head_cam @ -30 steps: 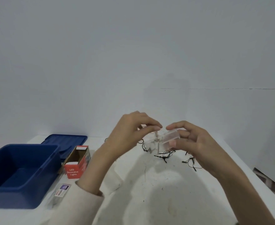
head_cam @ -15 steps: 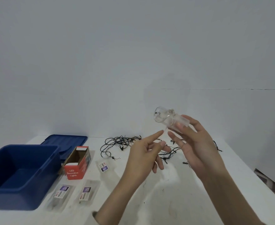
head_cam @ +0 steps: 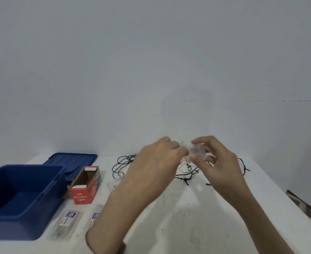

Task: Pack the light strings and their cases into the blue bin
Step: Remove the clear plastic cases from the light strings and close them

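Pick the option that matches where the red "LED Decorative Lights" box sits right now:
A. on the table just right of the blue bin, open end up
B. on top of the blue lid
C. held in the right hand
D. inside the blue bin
A: the red box lies on the table beside the blue bin, its open end showing a brown interior, with neither hand touching it.

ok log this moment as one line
right hand: holds clear case | left hand: pinching at case | blue bin: empty | light strings: loose on table
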Demonstrator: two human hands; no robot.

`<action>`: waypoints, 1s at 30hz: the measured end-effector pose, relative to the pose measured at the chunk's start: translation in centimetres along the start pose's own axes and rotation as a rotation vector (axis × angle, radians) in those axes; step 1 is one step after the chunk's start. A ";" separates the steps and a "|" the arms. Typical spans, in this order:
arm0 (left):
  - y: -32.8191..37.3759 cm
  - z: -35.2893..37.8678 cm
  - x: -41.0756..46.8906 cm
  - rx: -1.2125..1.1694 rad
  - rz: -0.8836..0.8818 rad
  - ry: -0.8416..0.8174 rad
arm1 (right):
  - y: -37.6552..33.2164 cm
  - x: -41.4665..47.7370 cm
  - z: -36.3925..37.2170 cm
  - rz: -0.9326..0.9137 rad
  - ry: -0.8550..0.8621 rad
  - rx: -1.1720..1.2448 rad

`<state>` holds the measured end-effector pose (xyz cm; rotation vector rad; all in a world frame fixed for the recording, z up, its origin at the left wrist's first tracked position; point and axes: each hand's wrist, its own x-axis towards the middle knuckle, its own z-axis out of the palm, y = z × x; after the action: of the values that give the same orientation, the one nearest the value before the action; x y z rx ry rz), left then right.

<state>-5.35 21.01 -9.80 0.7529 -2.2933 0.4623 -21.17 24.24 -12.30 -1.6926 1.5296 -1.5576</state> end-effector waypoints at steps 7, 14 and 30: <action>-2.3 -0.9 0.5 -0.527 -0.175 -0.035 | -0.7 -0.3 -2.4 0.133 -0.452 0.431; -0.5 -0.4 0.3 -1.082 -0.648 -0.043 | -0.6 0.9 -0.9 0.206 -0.213 0.960; 2.8 0.3 -1.8 -0.541 -0.544 -0.441 | -0.6 0.5 0.8 0.014 0.348 0.304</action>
<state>-6.15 23.71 -11.62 1.2119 -2.2919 -0.6019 -20.32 23.69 -11.86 -1.2918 1.3607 -2.0396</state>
